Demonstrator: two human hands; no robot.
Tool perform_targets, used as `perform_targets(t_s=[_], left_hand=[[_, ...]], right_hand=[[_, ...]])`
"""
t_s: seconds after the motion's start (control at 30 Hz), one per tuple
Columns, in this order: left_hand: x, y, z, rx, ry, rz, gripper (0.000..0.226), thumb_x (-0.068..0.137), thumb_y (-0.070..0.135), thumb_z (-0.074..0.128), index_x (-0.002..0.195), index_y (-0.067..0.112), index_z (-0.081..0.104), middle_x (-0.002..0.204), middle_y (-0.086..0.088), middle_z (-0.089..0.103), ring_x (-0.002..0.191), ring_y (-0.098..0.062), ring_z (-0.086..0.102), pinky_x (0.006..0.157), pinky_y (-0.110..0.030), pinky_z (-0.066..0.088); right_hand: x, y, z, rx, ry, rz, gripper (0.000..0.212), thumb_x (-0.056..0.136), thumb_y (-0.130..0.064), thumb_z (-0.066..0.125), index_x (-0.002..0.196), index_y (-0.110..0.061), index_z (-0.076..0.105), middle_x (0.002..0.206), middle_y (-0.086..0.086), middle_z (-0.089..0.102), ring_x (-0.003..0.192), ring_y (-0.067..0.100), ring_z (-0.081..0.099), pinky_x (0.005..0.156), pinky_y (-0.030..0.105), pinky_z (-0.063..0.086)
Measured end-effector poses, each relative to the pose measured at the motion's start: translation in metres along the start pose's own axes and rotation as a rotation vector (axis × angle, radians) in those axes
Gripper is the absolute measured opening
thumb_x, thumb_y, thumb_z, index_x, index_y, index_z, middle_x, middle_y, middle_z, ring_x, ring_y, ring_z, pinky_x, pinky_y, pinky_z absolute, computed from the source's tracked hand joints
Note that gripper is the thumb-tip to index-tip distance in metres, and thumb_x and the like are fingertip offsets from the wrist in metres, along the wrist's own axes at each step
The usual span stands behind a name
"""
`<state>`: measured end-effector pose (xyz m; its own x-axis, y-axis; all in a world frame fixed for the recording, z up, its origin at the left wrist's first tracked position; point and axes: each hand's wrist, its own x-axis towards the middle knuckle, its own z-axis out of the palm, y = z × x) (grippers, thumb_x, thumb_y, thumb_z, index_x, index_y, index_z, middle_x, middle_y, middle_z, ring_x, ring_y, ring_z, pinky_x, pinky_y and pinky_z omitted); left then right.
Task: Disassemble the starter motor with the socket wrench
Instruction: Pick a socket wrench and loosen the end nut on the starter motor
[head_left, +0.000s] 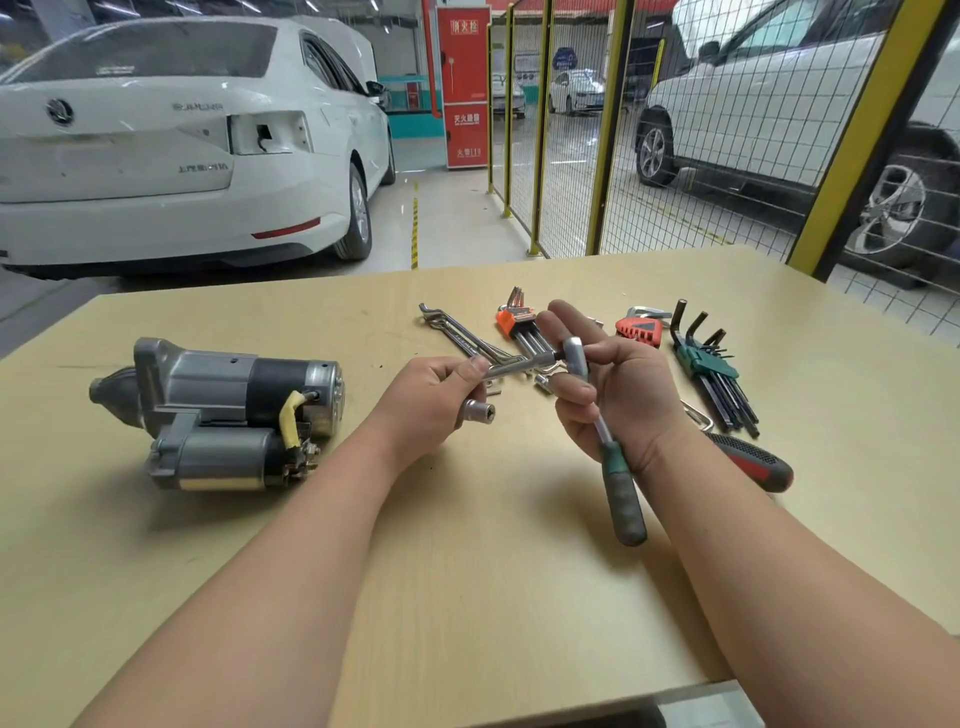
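Nearest, the pale worktop (467, 597) is carrying everything. Right of the starter motor (223, 415), and raised off the surface, the right grip (628, 400) is curling around the socket wrench (626, 499) just above its green handle, which is hanging down toward the viewer. Between that wrench and the motor, the left grip (431, 405) is pinching a steel extension bar (519, 366) that is reaching across to the wrench head, while a small socket (480, 411) is sitting lower in its fingers. The starter motor is lying on its side on the worktop, well apart from both grips. Farther back and right of the motor, a red-and-black handle (753, 462), green hex keys (717, 374), orange hex keys (519, 322) and flat spanners (462, 338) are lying spread. Beyond the motor, a white car (171, 145) is standing.
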<state>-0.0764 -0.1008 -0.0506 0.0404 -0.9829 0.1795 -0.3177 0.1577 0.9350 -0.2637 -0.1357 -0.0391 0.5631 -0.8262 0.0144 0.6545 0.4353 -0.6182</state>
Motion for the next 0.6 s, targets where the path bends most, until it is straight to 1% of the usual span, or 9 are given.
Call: perform_targets(t_s=[0.07, 0.13, 0.2, 0.3, 0.37, 0.43, 0.5, 0.6], left_hand=[[0.0, 0.003, -0.002, -0.036, -0.037, -0.031, 0.045, 0.095, 0.032, 0.05, 0.052, 0.019, 0.055, 0.05, -0.005, 0.046, 0.053, -0.023, 0.035, 0.048, -0.026, 0.024], [-0.001, 0.007, -0.007, -0.074, -0.125, -0.084, 0.045, 0.096, 0.026, 0.047, 0.053, 0.016, 0.05, 0.045, -0.002, 0.042, 0.043, -0.017, 0.03, 0.045, -0.024, 0.022], [-0.003, 0.01, -0.012, -0.108, -0.226, -0.157, 0.043, 0.098, 0.023, 0.044, 0.056, 0.012, 0.045, 0.041, 0.0, 0.035, 0.037, -0.014, 0.025, 0.043, -0.021, 0.02], [-0.007, 0.011, -0.015, -0.178, -0.359, -0.294, 0.043, 0.098, 0.026, 0.039, 0.057, 0.015, 0.041, 0.044, -0.001, 0.027, 0.038, -0.012, 0.018, 0.045, -0.025, 0.013], [-0.007, 0.011, -0.014, -0.207, -0.385, -0.329, 0.043, 0.098, 0.028, 0.039, 0.056, 0.017, 0.041, 0.046, 0.0, 0.025, 0.039, -0.012, 0.017, 0.045, -0.024, 0.012], [-0.004, 0.011, -0.012, -0.214, -0.334, -0.322, 0.042, 0.097, 0.031, 0.042, 0.057, 0.018, 0.044, 0.045, 0.002, 0.028, 0.039, -0.012, 0.019, 0.043, -0.022, 0.014], [0.001, 0.008, -0.008, -0.18, -0.198, -0.251, 0.039, 0.094, 0.035, 0.05, 0.058, 0.018, 0.051, 0.043, 0.004, 0.035, 0.037, -0.012, 0.025, 0.04, -0.02, 0.02], [0.007, 0.001, -0.008, -0.15, -0.004, -0.137, 0.032, 0.087, 0.042, 0.059, 0.063, 0.022, 0.059, 0.046, 0.005, 0.041, 0.038, -0.014, 0.032, 0.039, -0.022, 0.028]], right_hand=[[-0.001, -0.001, 0.0, -0.052, -0.018, 0.022, 0.049, 0.067, -0.005, 0.038, 0.1, -0.013, 0.073, 0.096, -0.001, 0.074, 0.032, 0.013, 0.036, 0.034, 0.011, 0.026], [-0.003, -0.002, 0.001, -0.114, -0.072, 0.051, 0.05, 0.066, -0.004, 0.038, 0.097, -0.014, 0.076, 0.093, 0.0, 0.074, 0.031, 0.014, 0.037, 0.033, 0.012, 0.027], [-0.005, 0.0, 0.003, -0.15, -0.129, 0.063, 0.052, 0.064, -0.004, 0.04, 0.103, -0.012, 0.073, 0.091, 0.001, 0.073, 0.031, 0.014, 0.038, 0.032, 0.013, 0.029], [-0.005, 0.003, 0.006, -0.179, -0.178, 0.059, 0.056, 0.065, -0.003, 0.037, 0.115, -0.008, 0.061, 0.09, 0.003, 0.072, 0.032, 0.015, 0.038, 0.033, 0.013, 0.031], [-0.004, 0.003, 0.008, -0.2, -0.19, 0.048, 0.057, 0.066, -0.003, 0.035, 0.119, -0.007, 0.058, 0.089, 0.003, 0.071, 0.033, 0.014, 0.039, 0.033, 0.013, 0.032], [-0.003, 0.005, 0.01, -0.195, -0.184, 0.046, 0.055, 0.067, -0.005, 0.036, 0.117, -0.006, 0.058, 0.086, 0.004, 0.07, 0.033, 0.013, 0.038, 0.033, 0.013, 0.031], [-0.003, 0.007, 0.012, -0.143, -0.166, 0.05, 0.048, 0.068, -0.008, 0.037, 0.11, -0.006, 0.06, 0.078, 0.004, 0.065, 0.034, 0.011, 0.036, 0.032, 0.012, 0.028], [-0.004, 0.005, 0.016, -0.059, -0.165, 0.013, 0.032, 0.073, -0.014, 0.038, 0.086, -0.01, 0.067, 0.067, -0.001, 0.056, 0.032, 0.007, 0.034, 0.03, 0.011, 0.025]])
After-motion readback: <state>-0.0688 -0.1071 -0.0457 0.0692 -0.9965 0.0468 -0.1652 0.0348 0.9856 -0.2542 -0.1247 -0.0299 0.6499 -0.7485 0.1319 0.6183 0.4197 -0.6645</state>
